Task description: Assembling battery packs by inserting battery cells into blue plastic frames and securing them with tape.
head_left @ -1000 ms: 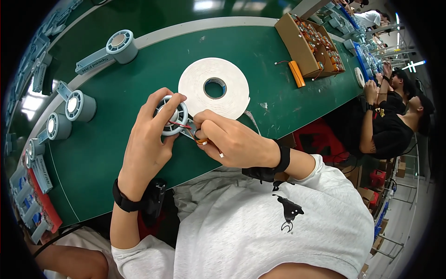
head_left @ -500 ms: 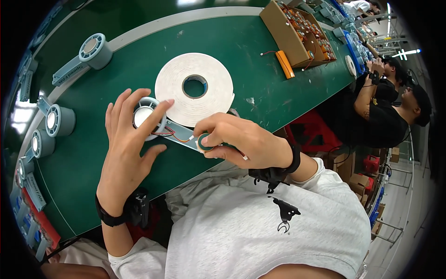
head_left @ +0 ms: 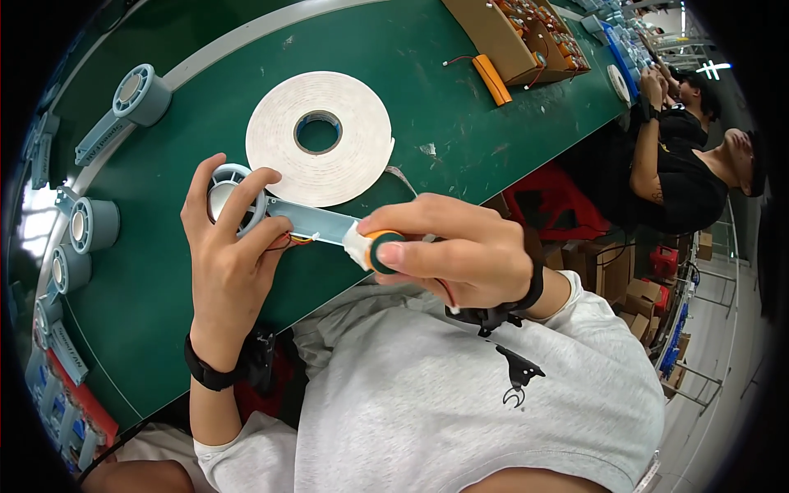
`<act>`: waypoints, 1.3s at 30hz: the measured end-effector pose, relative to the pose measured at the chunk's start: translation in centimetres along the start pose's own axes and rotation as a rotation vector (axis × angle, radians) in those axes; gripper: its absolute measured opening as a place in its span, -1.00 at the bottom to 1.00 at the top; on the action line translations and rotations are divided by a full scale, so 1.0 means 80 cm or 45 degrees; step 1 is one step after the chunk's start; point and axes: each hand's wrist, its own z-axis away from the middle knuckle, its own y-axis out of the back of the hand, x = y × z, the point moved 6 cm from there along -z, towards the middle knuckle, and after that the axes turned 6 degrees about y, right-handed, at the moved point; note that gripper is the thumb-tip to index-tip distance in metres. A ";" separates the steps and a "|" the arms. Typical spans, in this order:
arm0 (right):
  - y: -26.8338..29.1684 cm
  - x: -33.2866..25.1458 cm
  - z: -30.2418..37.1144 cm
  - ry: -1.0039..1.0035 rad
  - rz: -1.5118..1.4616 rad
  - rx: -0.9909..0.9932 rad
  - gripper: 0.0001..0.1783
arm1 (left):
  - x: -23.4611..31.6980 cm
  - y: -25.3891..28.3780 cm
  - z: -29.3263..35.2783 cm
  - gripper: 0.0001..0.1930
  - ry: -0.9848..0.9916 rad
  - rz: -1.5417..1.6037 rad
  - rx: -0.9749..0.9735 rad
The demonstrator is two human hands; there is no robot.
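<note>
My left hand (head_left: 230,259) grips the round head of a light blue handheld fan shell (head_left: 308,220), its fingers curled over the ring and the thumb by the handle's root. The trough-like handle points right, toward my other hand. Thin red and yellow wires with a small white connector (head_left: 316,237) come out below the left thumb. My right hand (head_left: 472,246) pinches an orange cylindrical battery (head_left: 374,240) with a dark green end, at the handle's far end. A white strip (head_left: 356,246) sits against the battery's side. The battery's lead hangs under the right fingers.
A big roll of white tape (head_left: 362,164) lies just beyond the fan. Another orange battery (head_left: 491,80) rests beside a cardboard box (head_left: 493,41) of batteries. Several fan shells (head_left: 141,94) stand along the left. Two people sit to the right.
My left fingers have closed on the fan head, and the wires now hang at the handle's near side instead of over it. My right hand has raised and turned the battery, showing the white strip.
</note>
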 end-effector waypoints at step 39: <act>-0.065 0.065 -0.017 -0.688 -0.474 -0.370 -0.61 | 0.033 0.046 0.003 -0.87 -0.282 0.158 0.449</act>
